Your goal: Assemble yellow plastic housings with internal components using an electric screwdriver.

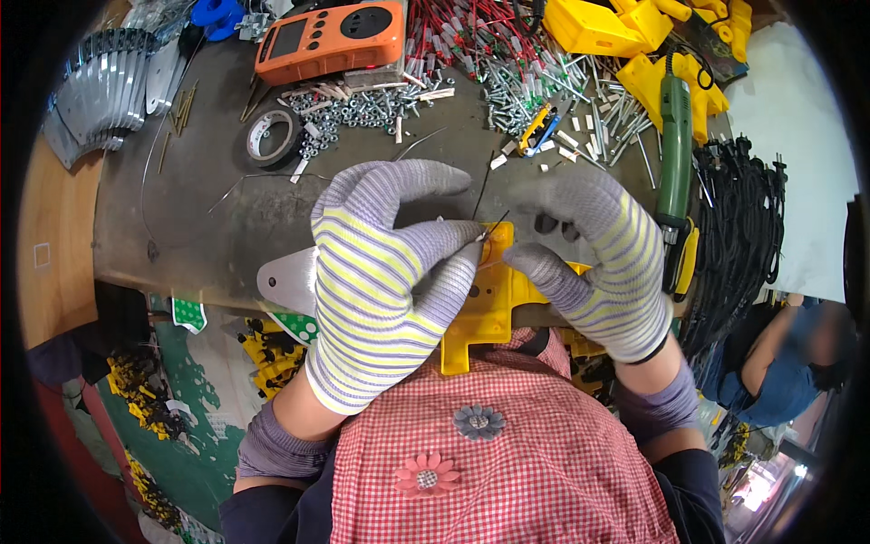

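Both my hands wear grey gloves with yellow and white stripes. With thumb and a finger pinched together, my left hand [381,263] holds a thin dark wire [498,223] above a yellow plastic housing [489,317]. The housing lies at the table's front edge, against my checked apron. Curved over the housing's right side, my right hand [603,263] is open, its thumb apart from the slightly blurred fingers, and nothing shows between them. A flat metal plate [288,281] with a hole sticks out from under my left hand.
Behind my hands lie a tape roll [273,139], piled nuts and screws [349,113], an orange multimeter [331,41] and red-wired parts [453,36]. At right are a green electric screwdriver [674,150] and black cables [734,227]. Metal blades [104,86] fill the far left. A person [779,363] sits at right.
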Available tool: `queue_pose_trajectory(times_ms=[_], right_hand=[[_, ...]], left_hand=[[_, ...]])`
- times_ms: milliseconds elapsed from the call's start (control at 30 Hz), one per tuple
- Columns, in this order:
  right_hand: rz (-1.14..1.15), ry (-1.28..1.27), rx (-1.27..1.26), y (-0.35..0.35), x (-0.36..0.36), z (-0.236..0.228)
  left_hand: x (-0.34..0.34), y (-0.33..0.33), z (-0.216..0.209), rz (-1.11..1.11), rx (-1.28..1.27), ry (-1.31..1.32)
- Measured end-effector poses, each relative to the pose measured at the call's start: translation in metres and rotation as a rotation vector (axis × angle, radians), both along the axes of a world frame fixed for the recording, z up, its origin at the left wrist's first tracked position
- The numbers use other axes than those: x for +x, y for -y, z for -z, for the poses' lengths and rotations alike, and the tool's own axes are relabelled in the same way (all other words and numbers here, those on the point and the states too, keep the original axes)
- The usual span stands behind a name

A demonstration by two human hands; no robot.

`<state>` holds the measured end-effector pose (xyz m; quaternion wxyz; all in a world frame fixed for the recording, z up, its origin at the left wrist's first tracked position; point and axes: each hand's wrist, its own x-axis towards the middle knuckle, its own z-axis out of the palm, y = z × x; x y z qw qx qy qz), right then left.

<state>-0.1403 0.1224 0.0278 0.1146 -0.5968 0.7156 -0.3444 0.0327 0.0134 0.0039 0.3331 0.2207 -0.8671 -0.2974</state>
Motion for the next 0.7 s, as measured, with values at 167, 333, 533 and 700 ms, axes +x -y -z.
queue_pose_trajectory(times_ms=[167, 333, 533, 700], right_hand=[[-0.225, 0.132, 0.185, 0.014, -0.01, -0.014], [-0.56, 0.164, 0.203, 0.014, -0.026, 0.003], [-0.12, 0.411, 0.218, 0.0, -0.017, -0.015], [-0.478, -0.657, -0.03, 0.006, -0.019, -0.013]], left_hand=[[0.001, -0.002, -0.007, 0.003, -0.34, 0.134], [0.002, -0.008, 0.002, -0.013, -0.368, 0.099], [0.0, 0.005, 0.004, 0.101, -0.07, 0.002], [0.001, 0.006, 0.007, 0.123, -0.01, -0.028]])
